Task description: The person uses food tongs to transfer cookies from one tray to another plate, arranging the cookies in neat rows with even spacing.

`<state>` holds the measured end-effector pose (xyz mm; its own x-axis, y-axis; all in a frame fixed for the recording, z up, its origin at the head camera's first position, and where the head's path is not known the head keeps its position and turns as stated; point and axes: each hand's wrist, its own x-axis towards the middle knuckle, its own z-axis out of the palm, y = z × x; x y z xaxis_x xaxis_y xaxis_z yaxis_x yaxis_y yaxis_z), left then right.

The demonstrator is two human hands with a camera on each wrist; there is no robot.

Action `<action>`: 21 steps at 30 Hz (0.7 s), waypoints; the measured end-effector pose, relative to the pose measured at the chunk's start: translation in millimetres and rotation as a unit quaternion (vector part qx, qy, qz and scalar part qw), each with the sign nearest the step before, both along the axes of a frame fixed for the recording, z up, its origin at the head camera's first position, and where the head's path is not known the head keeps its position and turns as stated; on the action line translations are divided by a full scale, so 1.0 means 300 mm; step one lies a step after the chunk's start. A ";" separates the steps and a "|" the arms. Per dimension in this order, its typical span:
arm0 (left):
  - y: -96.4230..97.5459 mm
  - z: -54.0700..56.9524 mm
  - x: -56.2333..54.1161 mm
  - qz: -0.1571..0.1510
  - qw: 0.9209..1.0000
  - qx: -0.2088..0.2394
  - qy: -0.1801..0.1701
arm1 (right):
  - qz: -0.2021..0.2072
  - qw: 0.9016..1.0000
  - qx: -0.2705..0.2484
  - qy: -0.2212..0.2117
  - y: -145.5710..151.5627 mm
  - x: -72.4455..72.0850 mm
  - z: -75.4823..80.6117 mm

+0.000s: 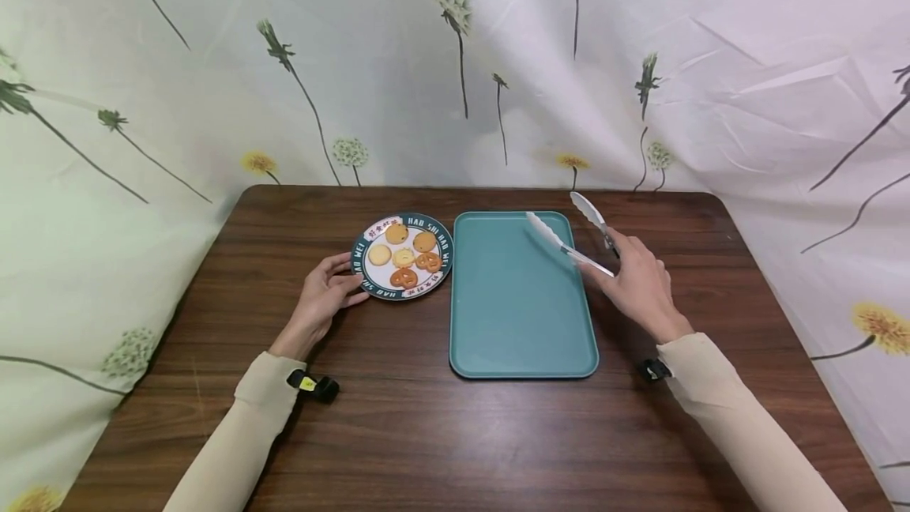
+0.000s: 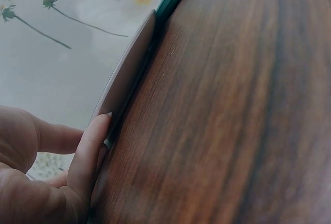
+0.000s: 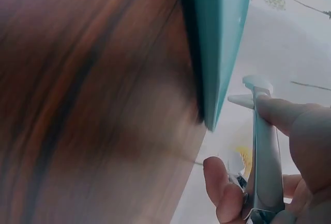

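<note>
A round plate (image 1: 371, 279) with a dark green lettered rim bears several biscuits (image 1: 380, 254), two of them pretzel-shaped. My left hand (image 1: 325, 295) pinches the plate's left rim, thumb on one face and fingers at the edge; the left wrist view shows the plate (image 2: 125, 79) close to the tabletop. Metal tongs (image 1: 593, 216) are in my right hand (image 1: 641, 284), their arms spread apart with nothing between the tips. The hand hovers by the right edge of a teal rectangular tray (image 1: 522, 306). In the right wrist view, thumb and fingers grip the tongs (image 3: 266, 157).
The tray lies just right of the plate on a dark wooden table (image 1: 398, 433). A white cloth (image 1: 370, 62) printed with dandelions hangs behind the table and at its sides. Both forearms wear light sleeves with black wrist straps (image 1: 313, 385).
</note>
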<state>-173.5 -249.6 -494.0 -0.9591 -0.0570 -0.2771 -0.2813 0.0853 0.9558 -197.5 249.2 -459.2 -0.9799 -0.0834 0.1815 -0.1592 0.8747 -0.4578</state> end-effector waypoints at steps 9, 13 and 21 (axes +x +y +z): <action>0.002 0.006 -0.002 0.003 1.000 0.001 -0.003 | -0.040 0.999 0.015 -0.024 0.071 0.028 -0.002; 0.001 0.006 -0.002 0.001 1.000 0.002 -0.001 | -0.049 0.998 0.022 -0.025 0.095 0.039 -0.011; 0.000 0.009 0.006 0.000 1.000 0.008 -0.002 | -0.058 0.997 0.030 -0.044 0.135 0.058 -0.006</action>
<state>-171.8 -249.7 -491.3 -0.9578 -0.0522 -0.2827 -0.2859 0.0710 0.9556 -180.0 289.6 -461.0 -0.9954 0.0225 0.0933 -0.0180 0.9111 -0.4118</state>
